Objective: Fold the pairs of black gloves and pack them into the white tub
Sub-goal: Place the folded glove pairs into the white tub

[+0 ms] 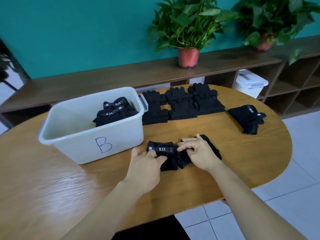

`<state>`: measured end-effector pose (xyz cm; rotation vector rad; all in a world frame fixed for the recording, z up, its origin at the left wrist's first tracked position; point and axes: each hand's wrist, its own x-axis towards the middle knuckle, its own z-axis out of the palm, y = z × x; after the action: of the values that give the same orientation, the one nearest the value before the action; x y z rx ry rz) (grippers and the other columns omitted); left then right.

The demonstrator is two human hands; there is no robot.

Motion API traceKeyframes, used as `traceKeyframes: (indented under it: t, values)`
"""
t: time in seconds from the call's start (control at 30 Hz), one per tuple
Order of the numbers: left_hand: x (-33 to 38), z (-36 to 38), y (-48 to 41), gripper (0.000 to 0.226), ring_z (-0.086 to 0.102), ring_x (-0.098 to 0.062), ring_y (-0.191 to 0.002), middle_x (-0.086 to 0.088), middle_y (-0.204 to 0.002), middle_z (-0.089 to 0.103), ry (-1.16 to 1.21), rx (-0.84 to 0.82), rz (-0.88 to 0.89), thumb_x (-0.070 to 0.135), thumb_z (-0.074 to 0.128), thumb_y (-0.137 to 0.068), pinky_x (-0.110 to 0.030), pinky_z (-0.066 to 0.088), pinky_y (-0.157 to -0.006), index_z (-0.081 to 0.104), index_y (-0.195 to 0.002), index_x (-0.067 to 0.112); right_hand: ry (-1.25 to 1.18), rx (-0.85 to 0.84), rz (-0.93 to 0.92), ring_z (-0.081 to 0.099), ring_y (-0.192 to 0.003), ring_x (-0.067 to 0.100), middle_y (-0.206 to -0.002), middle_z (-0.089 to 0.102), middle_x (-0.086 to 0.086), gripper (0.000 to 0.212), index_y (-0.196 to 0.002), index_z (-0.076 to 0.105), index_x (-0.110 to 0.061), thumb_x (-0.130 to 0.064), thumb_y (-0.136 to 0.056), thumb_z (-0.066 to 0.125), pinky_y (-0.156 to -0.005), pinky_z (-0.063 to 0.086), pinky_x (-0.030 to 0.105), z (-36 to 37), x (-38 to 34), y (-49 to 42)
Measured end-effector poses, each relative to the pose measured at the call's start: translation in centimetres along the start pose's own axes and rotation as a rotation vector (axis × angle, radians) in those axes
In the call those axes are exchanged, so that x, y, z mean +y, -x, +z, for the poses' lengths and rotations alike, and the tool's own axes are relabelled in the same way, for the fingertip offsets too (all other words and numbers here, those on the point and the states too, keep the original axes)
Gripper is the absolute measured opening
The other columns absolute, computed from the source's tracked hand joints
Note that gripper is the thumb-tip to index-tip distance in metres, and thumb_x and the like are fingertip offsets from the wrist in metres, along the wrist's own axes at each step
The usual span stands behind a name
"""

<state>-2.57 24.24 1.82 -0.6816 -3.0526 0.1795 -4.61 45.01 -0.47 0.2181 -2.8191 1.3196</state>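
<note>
A pair of black gloves with a "5.11" label lies on the wooden table in front of me. My left hand holds its left part, fingers curled over the cloth. My right hand pinches the gloves' right part, which is half folded over. The white tub, marked "B", stands to the left and holds two folded pairs. Several flat black gloves lie in rows behind. One more pair lies apart at the right.
A low dark wooden shelf runs behind the table under a teal wall. Two potted plants stand on it. A white lidded bin sits in a shelf compartment. White floor tiles show to the right of the table's rounded edge.
</note>
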Motion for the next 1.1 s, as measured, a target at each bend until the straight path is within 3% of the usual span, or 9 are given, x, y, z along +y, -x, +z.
traceKeyframes:
  t: [0.13,0.23,0.3,0.4,0.47,0.53,0.67,0.8,1.1]
  values:
    - [-1.6,0.5,2.0,0.055,0.053,-0.021,-0.112,0.001,-0.131,0.051,0.007,-0.020,-0.086,0.015,0.039,-0.097,-0.039,0.013,-0.100,0.038,-0.147,0.038,-0.004,-0.025,0.041,0.042,-0.135,0.003,-0.123,0.067,-0.006,0.051,-0.089,0.072,-0.028,0.014,-0.092,0.042,-0.122,-0.004,0.026,-0.3,-0.9,0.0]
    - [-3.3,1.3,3.1,0.052,0.053,-0.018,-0.115,0.007,-0.130,0.054,0.085,0.044,-0.122,0.015,0.039,-0.097,-0.037,0.015,-0.093,0.044,-0.143,0.039,-0.018,-0.011,0.094,0.006,-0.151,0.016,-0.149,0.046,-0.003,0.050,-0.117,0.069,-0.027,0.008,-0.096,0.040,-0.118,-0.003,0.026,-0.2,-2.1,0.3]
    - [-4.3,2.2,3.6,0.047,0.059,-0.018,-0.108,0.010,-0.119,0.061,0.209,0.192,-0.097,0.012,0.045,-0.096,-0.034,0.016,-0.085,0.056,-0.134,0.035,-0.012,-0.028,0.055,-0.003,-0.147,0.009,-0.154,0.038,-0.001,0.047,-0.127,0.063,-0.029,0.003,-0.098,0.044,-0.114,-0.003,0.023,0.5,-3.6,0.5]
    - [-5.3,3.1,4.0,0.045,0.066,-0.019,-0.088,0.009,-0.097,0.067,0.329,0.355,-0.033,0.000,0.067,-0.080,-0.030,0.016,-0.077,0.070,-0.115,0.026,0.037,-0.066,-0.038,0.002,-0.132,-0.006,-0.153,0.040,0.000,0.040,-0.133,0.059,-0.029,-0.010,-0.098,0.054,-0.113,-0.006,0.021,2.0,-5.9,0.8]
    - [-5.9,3.5,4.2,0.047,0.059,-0.015,-0.094,0.008,-0.100,0.065,0.339,0.440,-0.024,0.000,0.070,-0.075,-0.032,0.021,-0.083,0.070,-0.114,0.026,0.048,-0.069,-0.057,0.004,-0.129,-0.008,-0.152,0.041,-0.002,0.042,-0.137,0.056,-0.028,-0.018,-0.096,0.061,-0.114,-0.007,0.022,3.2,-6.8,0.9]
    - [-6.2,3.4,4.5,0.046,0.047,-0.013,-0.109,0.006,-0.116,0.061,0.382,0.444,-0.046,0.005,0.066,-0.083,-0.037,0.027,-0.093,0.067,-0.123,0.028,0.063,-0.061,-0.035,0.003,-0.145,0.003,-0.154,0.038,-0.002,0.049,-0.139,0.052,-0.034,-0.027,-0.092,0.066,-0.120,-0.001,0.031,4.3,-7.2,1.0]
    - [-7.0,3.7,4.7,0.046,0.036,-0.019,-0.135,0.003,-0.147,0.043,0.503,0.322,-0.108,0.013,0.055,-0.099,-0.032,0.025,-0.107,0.053,-0.142,0.028,0.134,-0.047,0.012,0.010,-0.150,0.017,-0.157,0.033,0.002,0.061,-0.148,0.041,-0.031,-0.028,-0.092,0.067,-0.120,0.009,0.033,5.5,-8.1,1.5]
    - [-7.4,4.2,4.6,0.053,0.035,-0.024,-0.143,-0.002,-0.160,0.029,0.571,0.202,-0.108,0.017,0.050,-0.102,-0.039,0.035,-0.114,0.037,-0.152,0.027,0.215,-0.021,0.054,0.034,-0.140,0.019,-0.147,0.045,0.006,0.067,-0.152,0.033,-0.025,-0.028,-0.093,0.065,-0.110,0.034,0.032,6.4,-8.8,2.3]
    - [-6.4,3.4,4.6,0.063,0.027,-0.024,-0.139,0.006,-0.154,0.036,0.394,0.005,-0.234,0.023,0.034,-0.107,-0.047,0.027,-0.109,-0.001,-0.157,0.039,0.332,-0.015,0.142,0.044,-0.128,0.023,-0.130,0.054,0.008,0.070,-0.154,0.027,-0.024,-0.033,-0.095,0.062,-0.104,0.040,0.037,7.5,-9.0,2.5]
